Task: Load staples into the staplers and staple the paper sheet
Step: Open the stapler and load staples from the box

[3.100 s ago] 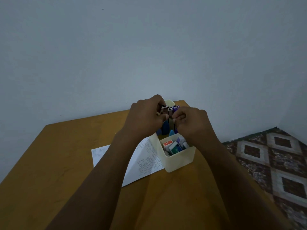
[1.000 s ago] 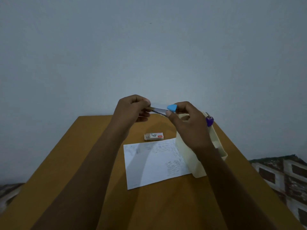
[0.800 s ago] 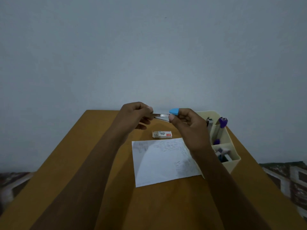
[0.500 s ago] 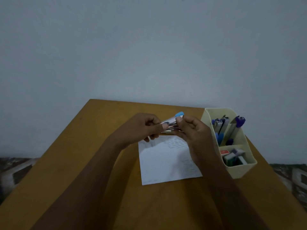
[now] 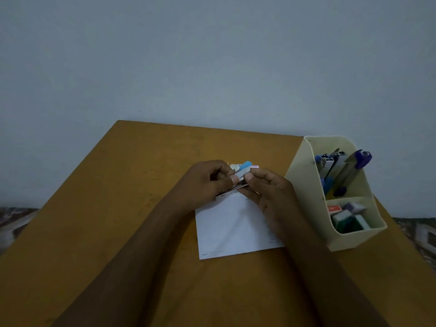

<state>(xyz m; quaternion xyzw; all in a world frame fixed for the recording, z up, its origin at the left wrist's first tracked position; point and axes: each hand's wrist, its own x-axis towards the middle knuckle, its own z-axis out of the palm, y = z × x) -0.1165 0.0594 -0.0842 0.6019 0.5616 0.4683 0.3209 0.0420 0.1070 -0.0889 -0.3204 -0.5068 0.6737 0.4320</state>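
Both hands on stapler, over paper.
Left hand pinches the stapler between thumb and curled fingers; right hand pinches it from the opposite side. Its blue tip sticks out beyond the grip. Paper lies flat on the table just under the grip. Right of the grip: organizer with more staplers and boxes.

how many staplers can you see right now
4. A light blue stapler is held by the left hand and right hand above the paper; a blue stapler, dark stapler and purple stapler stand in the back compartment of the organizer. Others may be hidden there.
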